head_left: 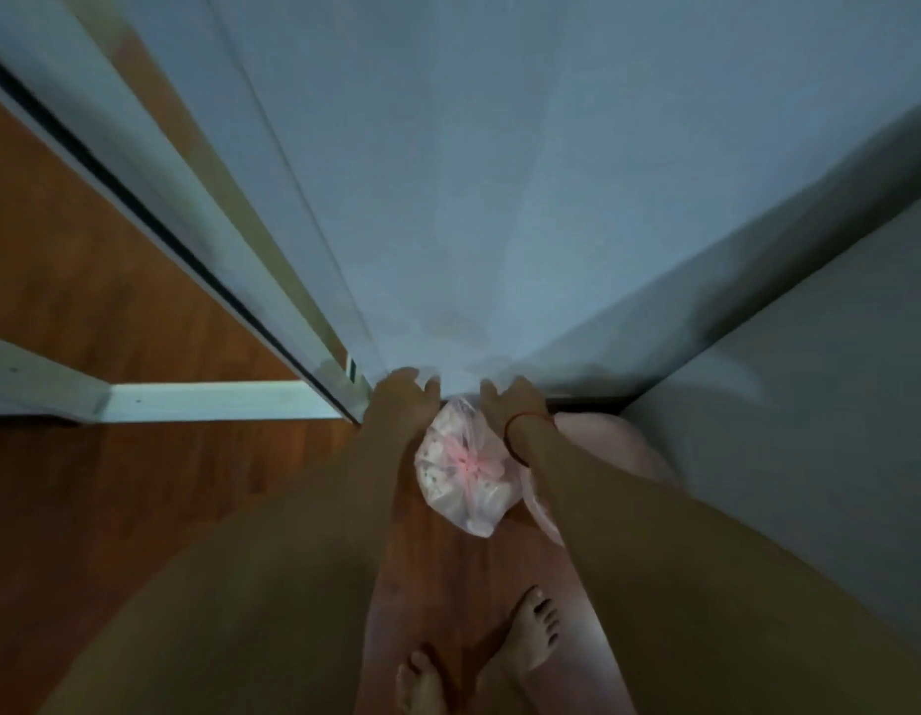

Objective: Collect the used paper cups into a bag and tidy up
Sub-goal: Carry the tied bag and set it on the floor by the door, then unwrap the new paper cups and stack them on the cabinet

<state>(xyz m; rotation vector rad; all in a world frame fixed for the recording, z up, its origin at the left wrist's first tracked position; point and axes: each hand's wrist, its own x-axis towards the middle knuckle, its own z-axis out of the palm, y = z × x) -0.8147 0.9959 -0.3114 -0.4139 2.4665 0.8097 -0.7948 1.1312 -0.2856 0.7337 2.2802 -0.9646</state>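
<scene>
A tied pink see-through plastic bag with white paper cups inside lies on the wooden floor, close to the foot of a white door. My left hand hovers above the bag's far left side, fingers spread, holding nothing. My right hand, with a red string around its wrist, hangs over the bag's far right side, fingers apart. Neither hand grips the bag. The far end of the bag is hidden under my hands.
A white door fills the view ahead, its frame to the left. A grey wall runs along the right. Another pink bag sits in the corner beside my right forearm. My bare feet stand on the brown wooden floor.
</scene>
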